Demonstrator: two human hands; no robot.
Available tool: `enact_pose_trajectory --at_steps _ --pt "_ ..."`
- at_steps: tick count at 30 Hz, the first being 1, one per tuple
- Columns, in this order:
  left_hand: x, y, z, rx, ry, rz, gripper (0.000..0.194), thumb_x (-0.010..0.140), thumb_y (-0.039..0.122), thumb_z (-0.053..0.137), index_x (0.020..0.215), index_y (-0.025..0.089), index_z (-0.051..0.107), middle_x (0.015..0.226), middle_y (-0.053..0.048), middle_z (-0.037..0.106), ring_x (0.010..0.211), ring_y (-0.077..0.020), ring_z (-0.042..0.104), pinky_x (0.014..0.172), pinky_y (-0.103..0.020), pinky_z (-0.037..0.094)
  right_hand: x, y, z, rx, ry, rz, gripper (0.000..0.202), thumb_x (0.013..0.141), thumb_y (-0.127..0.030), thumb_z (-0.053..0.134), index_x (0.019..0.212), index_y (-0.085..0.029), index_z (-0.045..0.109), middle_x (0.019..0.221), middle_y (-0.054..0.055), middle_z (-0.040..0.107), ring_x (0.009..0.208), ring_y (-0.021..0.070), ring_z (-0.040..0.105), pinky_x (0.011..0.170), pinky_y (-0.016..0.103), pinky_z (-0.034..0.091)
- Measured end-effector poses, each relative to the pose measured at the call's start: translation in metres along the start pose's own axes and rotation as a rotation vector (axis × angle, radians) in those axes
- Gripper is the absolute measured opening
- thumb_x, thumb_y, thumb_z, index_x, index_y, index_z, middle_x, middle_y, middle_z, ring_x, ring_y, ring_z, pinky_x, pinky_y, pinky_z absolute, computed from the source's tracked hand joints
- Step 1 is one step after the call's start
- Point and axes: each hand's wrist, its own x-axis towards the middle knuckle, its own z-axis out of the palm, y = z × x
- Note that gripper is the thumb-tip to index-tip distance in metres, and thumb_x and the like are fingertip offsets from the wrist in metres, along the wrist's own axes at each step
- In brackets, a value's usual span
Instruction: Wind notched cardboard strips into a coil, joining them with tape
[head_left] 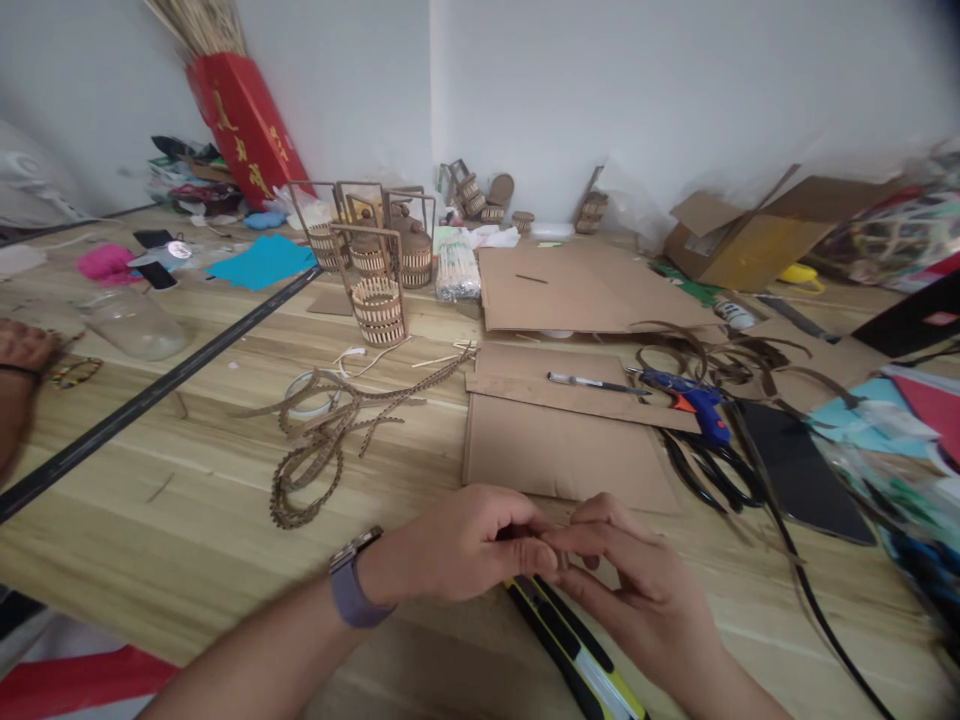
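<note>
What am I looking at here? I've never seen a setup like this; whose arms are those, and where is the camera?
There is no machine here: you see a person's own left hand, with a watch on its wrist, and right hand. The single picture comes from a camera worn on that person's head, looking forward and down. The fingers of both hands meet at a small brown piece, too hidden to name. Beneath them lies a yellow and black cutter. Farther across the wooden table are brown strips, cardboard with a pen on it, a blue glue gun and small handled baskets. The hand at the far left is another person's.
</note>
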Motion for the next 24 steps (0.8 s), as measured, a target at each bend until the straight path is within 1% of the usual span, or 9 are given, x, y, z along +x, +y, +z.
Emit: enact_pose_trajectory --at_steps 2,5,7,9,11,14,19,21,24 --pt "0.001 -0.001 0.002 0.083 0.054 0.007 0.031 0.09 0.04 0.058 0.085 0.012 0.069 0.074 -0.002 0.063 0.067 -0.0142 0.053 0.059 -0.022 0.036 -0.001 0.003 0.001 -0.061 -0.015 -0.026 0.017 0.088 -0.02 0.065 0.102 -0.026 0.072 0.078 0.003 0.067 0.068 0.0157 0.065 0.055 0.023 0.054" --pt "0.002 -0.004 0.008 0.227 0.119 -0.079 0.025 0.089 0.036 0.059 0.084 0.013 0.068 0.076 -0.003 0.066 0.068 -0.0151 0.056 0.058 -0.023 0.035 -0.005 0.009 0.002 -0.264 -0.05 -0.117 0.02 0.091 -0.021 0.062 0.109 -0.024 0.07 0.081 0.005 0.068 0.069 0.017 0.064 0.059 0.028 0.052" --pt "0.002 -0.005 0.011 0.276 0.152 -0.15 0.024 0.088 0.035 0.06 0.084 0.014 0.069 0.076 -0.003 0.067 0.068 -0.0159 0.058 0.057 -0.023 0.035 -0.007 0.011 0.003 -0.375 -0.07 -0.162 0.017 0.092 -0.021 0.059 0.105 -0.022 0.07 0.078 0.004 0.067 0.065 0.0169 0.061 0.057 0.029 0.047" --pt "0.003 -0.004 0.012 0.26 0.163 -0.174 0.023 0.087 0.035 0.061 0.085 0.014 0.07 0.077 -0.003 0.068 0.069 -0.0163 0.058 0.058 -0.023 0.035 -0.006 0.011 0.003 -0.389 -0.078 -0.172 0.013 0.092 -0.019 0.058 0.1 -0.021 0.07 0.077 0.004 0.067 0.064 0.0164 0.06 0.057 0.03 0.045" --pt "0.002 -0.002 0.008 0.193 0.122 -0.145 0.024 0.087 0.036 0.061 0.086 0.013 0.07 0.077 -0.003 0.067 0.069 -0.0158 0.057 0.058 -0.023 0.035 -0.005 0.008 0.001 -0.333 -0.07 -0.15 0.012 0.091 -0.018 0.059 0.096 -0.021 0.069 0.076 0.003 0.067 0.064 0.0159 0.061 0.058 0.029 0.046" --pt "0.002 0.001 -0.001 0.04 0.001 -0.066 0.03 0.088 0.04 0.062 0.094 0.013 0.072 0.077 -0.001 0.064 0.069 -0.0146 0.053 0.059 -0.022 0.036 -0.001 0.002 -0.004 -0.226 -0.055 -0.091 0.009 0.09 -0.019 0.061 0.092 -0.022 0.068 0.074 0.003 0.067 0.065 0.0158 0.063 0.058 0.028 0.05" --pt "-0.001 -0.001 -0.007 -0.189 -0.166 -0.087 0.057 0.082 0.064 0.061 0.107 0.015 0.072 0.066 0.003 0.049 0.06 -0.0107 0.041 0.053 -0.021 0.03 0.002 -0.006 -0.004 -0.08 -0.011 -0.043 0.003 0.087 -0.021 0.068 0.085 -0.023 0.07 0.068 0.0 0.064 0.059 0.0141 0.063 0.052 0.025 0.051" --pt "-0.002 -0.003 -0.006 -0.267 -0.195 -0.104 0.064 0.077 0.071 0.061 0.107 0.015 0.072 0.064 0.004 0.047 0.057 -0.0104 0.041 0.051 -0.021 0.029 0.001 -0.008 -0.002 -0.021 0.021 -0.023 0.002 0.086 -0.023 0.07 0.085 -0.024 0.07 0.067 0.0 0.064 0.058 0.0135 0.062 0.049 0.023 0.05" --pt "-0.002 -0.003 -0.003 -0.308 -0.173 -0.093 0.059 0.077 0.069 0.063 0.099 0.016 0.073 0.063 0.004 0.047 0.056 -0.0098 0.038 0.049 -0.021 0.027 -0.001 -0.007 0.002 0.063 0.047 0.022 0.005 0.087 -0.028 0.07 0.083 -0.024 0.071 0.064 -0.001 0.062 0.056 0.0131 0.059 0.047 0.022 0.049"
